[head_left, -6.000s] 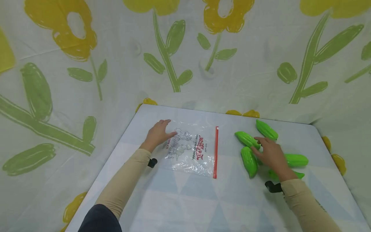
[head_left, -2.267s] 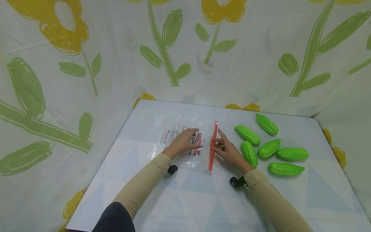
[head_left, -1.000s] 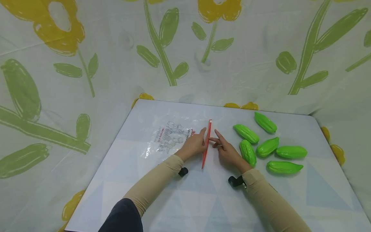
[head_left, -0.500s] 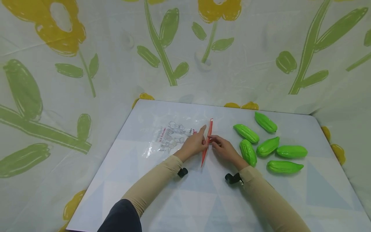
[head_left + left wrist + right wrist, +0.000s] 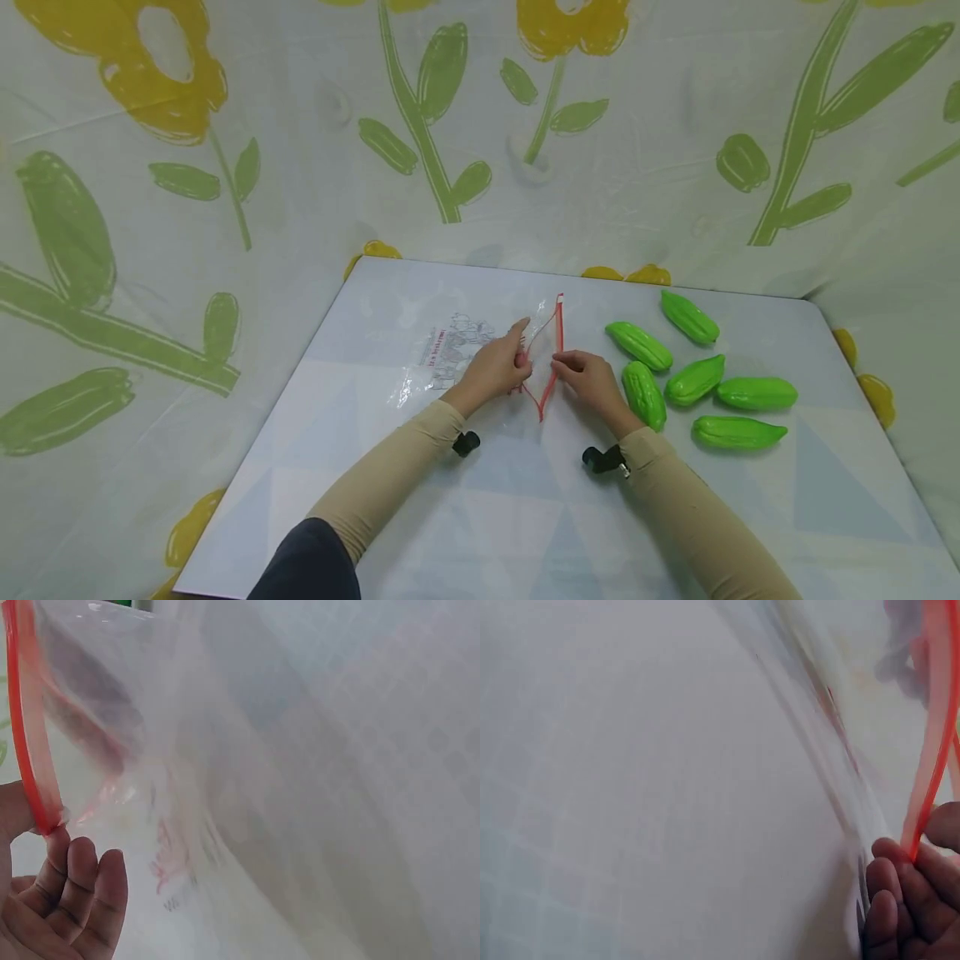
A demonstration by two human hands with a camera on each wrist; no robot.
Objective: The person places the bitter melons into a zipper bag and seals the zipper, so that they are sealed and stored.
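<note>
A clear zip bag (image 5: 465,354) with a red zip strip (image 5: 556,350) and a printed logo lies on the table's middle. My left hand (image 5: 498,367) pinches the left lip of the red strip (image 5: 28,761), and my right hand (image 5: 588,379) pinches the right lip (image 5: 930,772). The two lips stand apart, so the bag's mouth gapes in a narrow diamond. Several bright green toy gourds (image 5: 693,379) lie just right of my right hand, none of them touched. The wrist views are blurred, filled with clear plastic (image 5: 247,787) and curled fingers (image 5: 900,900).
The white table (image 5: 480,508) with pale triangles has its left edge (image 5: 262,425) close to a floral curtain (image 5: 225,167) that hangs behind and on both sides. Black wrist mounts (image 5: 465,442) sit on both forearms.
The right hand left the gourds and came to the bag's zip; the left hand slid across the bag to it. Within the last half second both hands pulled the lips apart.
</note>
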